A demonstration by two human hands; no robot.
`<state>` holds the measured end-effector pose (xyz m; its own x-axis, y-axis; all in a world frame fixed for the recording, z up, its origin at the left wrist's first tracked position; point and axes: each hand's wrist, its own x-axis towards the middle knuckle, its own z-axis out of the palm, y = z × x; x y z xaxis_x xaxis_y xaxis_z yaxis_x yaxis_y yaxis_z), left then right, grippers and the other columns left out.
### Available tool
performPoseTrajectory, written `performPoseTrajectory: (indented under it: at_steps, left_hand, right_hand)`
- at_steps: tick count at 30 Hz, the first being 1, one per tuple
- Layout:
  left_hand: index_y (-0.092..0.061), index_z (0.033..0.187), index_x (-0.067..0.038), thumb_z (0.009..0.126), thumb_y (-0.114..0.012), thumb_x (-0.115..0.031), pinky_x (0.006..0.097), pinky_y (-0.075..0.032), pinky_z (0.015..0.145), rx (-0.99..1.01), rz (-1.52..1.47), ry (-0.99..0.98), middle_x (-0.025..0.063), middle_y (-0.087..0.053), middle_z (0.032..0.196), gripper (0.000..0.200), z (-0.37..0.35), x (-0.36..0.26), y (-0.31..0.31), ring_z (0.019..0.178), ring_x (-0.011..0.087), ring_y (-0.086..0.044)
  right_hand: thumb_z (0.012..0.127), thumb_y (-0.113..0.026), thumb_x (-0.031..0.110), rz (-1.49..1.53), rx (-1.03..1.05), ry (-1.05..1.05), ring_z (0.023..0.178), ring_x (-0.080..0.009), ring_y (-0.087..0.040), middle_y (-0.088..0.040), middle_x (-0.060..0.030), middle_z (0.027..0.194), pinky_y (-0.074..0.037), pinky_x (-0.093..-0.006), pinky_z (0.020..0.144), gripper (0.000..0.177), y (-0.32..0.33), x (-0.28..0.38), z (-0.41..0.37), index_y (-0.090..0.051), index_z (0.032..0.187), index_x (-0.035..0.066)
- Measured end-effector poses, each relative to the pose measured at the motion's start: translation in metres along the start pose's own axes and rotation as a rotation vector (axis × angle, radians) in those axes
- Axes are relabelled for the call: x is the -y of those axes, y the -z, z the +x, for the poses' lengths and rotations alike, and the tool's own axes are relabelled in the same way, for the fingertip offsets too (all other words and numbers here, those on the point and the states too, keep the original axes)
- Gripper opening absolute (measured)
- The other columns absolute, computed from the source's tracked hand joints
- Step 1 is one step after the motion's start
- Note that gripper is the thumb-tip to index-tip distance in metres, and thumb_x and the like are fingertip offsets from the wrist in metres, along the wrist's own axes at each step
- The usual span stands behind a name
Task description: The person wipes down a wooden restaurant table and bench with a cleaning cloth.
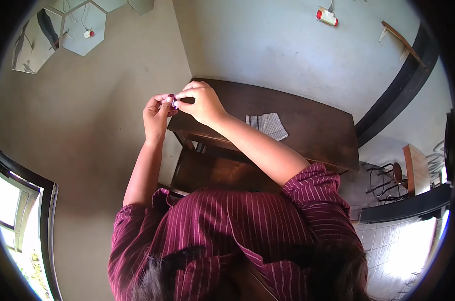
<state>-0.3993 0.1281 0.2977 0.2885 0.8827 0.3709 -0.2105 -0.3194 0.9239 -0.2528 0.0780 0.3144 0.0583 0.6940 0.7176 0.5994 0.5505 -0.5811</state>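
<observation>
Both my hands are raised together at the left end of the dark wooden table (pixel 307 115). Between them is a small purple item (pixel 173 102), too small to make out. My left hand (pixel 159 111) pinches it from the left, thumb against fingers. From the right, my right hand (pixel 200 102) holds it with thumb and forefinger, its other fingers curled. A checked grey and white cloth (pixel 268 125) lies folded on the table, to the right of my hands and beyond my right forearm.
A wooden bench (pixel 212 170) stands below the table's near edge. Hexagonal mirrors (pixel 84 30) hang on the left wall. A red and white lamp (pixel 327 16) hangs at the top. Stools (pixel 397 173) and another table (pixel 417 168) stand far right; a window (pixel 12 210) is at left.
</observation>
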Motion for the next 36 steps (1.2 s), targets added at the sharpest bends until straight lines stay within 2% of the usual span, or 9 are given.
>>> performPoseTrajectory:
  at_steps: [8, 11, 14, 17, 21, 23, 26, 31, 36]
  left_hand:
    - [-0.056, 0.094, -0.001, 0.089, -0.054, -0.013, 0.0234, -0.052, 0.067, 0.041, -0.001, -0.036, 0.0029, -0.059, 0.085, 0.013, -0.006, 0.001, -0.010, 0.073, 0.0083, -0.057]
    - [-0.054, 0.094, -0.003, 0.090, -0.052, -0.015, 0.0244, -0.052, 0.069, 0.013, -0.121, 0.016, 0.0020, -0.058, 0.086, 0.013, -0.010, 0.002, -0.017, 0.076, 0.0080, -0.056]
    - [-0.053, 0.094, -0.006, 0.092, -0.048, -0.016, 0.0262, -0.052, 0.071, -0.020, -0.169, 0.033, 0.0005, -0.056, 0.088, 0.011, -0.021, -0.001, -0.029, 0.084, 0.0079, -0.055]
    - [-0.052, 0.094, -0.007, 0.092, -0.047, -0.015, 0.0273, -0.052, 0.072, -0.054, -0.195, 0.017, 0.0008, -0.056, 0.089, 0.010, -0.028, -0.002, -0.039, 0.086, 0.0084, -0.055]
    - [-0.052, 0.095, -0.006, 0.092, -0.048, -0.013, 0.0268, -0.052, 0.073, -0.083, -0.230, -0.012, 0.0011, -0.056, 0.089, 0.009, -0.037, 0.000, -0.046, 0.084, 0.0095, -0.056]
    - [-0.052, 0.097, -0.006, 0.091, -0.050, -0.014, 0.0257, -0.051, 0.073, -0.091, -0.214, -0.007, 0.0005, -0.056, 0.090, 0.010, -0.041, -0.005, -0.048, 0.085, 0.0093, -0.056]
    - [-0.053, 0.100, -0.004, 0.089, -0.054, -0.013, 0.0245, -0.050, 0.073, -0.083, -0.192, -0.006, 0.0008, -0.057, 0.091, 0.015, -0.046, -0.020, -0.053, 0.086, 0.0099, -0.057]
    - [-0.052, 0.103, 0.004, 0.084, -0.057, -0.001, 0.0249, -0.052, 0.074, -0.098, -0.179, -0.026, 0.0070, -0.059, 0.087, 0.020, -0.037, -0.017, -0.052, 0.081, 0.0124, -0.060]
    - [-0.052, 0.103, 0.005, 0.084, -0.057, 0.000, 0.0243, -0.053, 0.073, -0.106, -0.132, -0.057, 0.0062, -0.059, 0.083, 0.021, -0.040, -0.025, -0.064, 0.078, 0.0118, -0.059]
  right_hand:
    - [0.070, -0.068, 0.012, 0.145, 0.029, -0.219, 0.076, -0.0196, -0.058, -0.060, -0.0086, 0.079, -0.046, -0.0306, 0.070, 0.016, 0.001, -0.004, -0.006, -0.065, 0.081, 0.001]
    - [0.072, -0.065, 0.010, 0.350, 0.034, -0.388, 0.076, -0.0146, -0.060, -0.062, -0.0082, 0.082, -0.047, -0.0276, 0.070, 0.017, 0.001, -0.001, -0.007, -0.063, 0.082, -0.003]
    - [0.073, -0.064, 0.009, 0.338, 0.013, -0.354, 0.077, -0.0132, -0.060, -0.063, -0.0082, 0.084, -0.048, -0.0263, 0.071, 0.016, 0.006, 0.000, -0.013, -0.062, 0.083, -0.004]
    - [0.070, -0.065, 0.011, 0.422, -0.049, -0.319, 0.074, -0.0166, -0.062, -0.063, -0.0120, 0.077, -0.048, -0.0297, 0.067, 0.019, 0.009, -0.004, -0.018, -0.064, 0.081, -0.004]
    - [0.068, -0.065, 0.008, 0.533, -0.041, -0.321, 0.075, -0.0188, -0.061, -0.062, -0.0101, 0.077, -0.048, -0.0310, 0.068, 0.015, 0.019, 0.002, -0.022, -0.064, 0.080, -0.001]
    - [0.069, -0.066, 0.005, 0.046, -0.084, 0.087, 0.078, -0.0197, -0.059, -0.060, -0.0071, 0.081, -0.047, -0.0300, 0.072, 0.013, 0.030, 0.004, -0.023, -0.063, 0.082, 0.003]
    - [0.068, -0.067, 0.006, -0.118, -0.108, 0.249, 0.078, -0.0232, -0.056, -0.060, -0.0065, 0.081, -0.046, -0.0323, 0.070, 0.013, 0.040, 0.008, -0.023, -0.063, 0.080, 0.006]
    - [0.069, -0.068, 0.008, -0.164, -0.097, 0.308, 0.076, -0.0230, -0.054, -0.060, -0.0047, 0.080, -0.046, -0.0332, 0.068, 0.012, 0.050, 0.008, -0.024, -0.062, 0.079, 0.006]
    - [0.069, -0.068, 0.008, -0.266, -0.104, 0.377, 0.076, -0.0225, -0.054, -0.059, -0.0049, 0.079, -0.046, -0.0334, 0.069, 0.011, 0.057, 0.009, -0.025, -0.062, 0.078, 0.006]
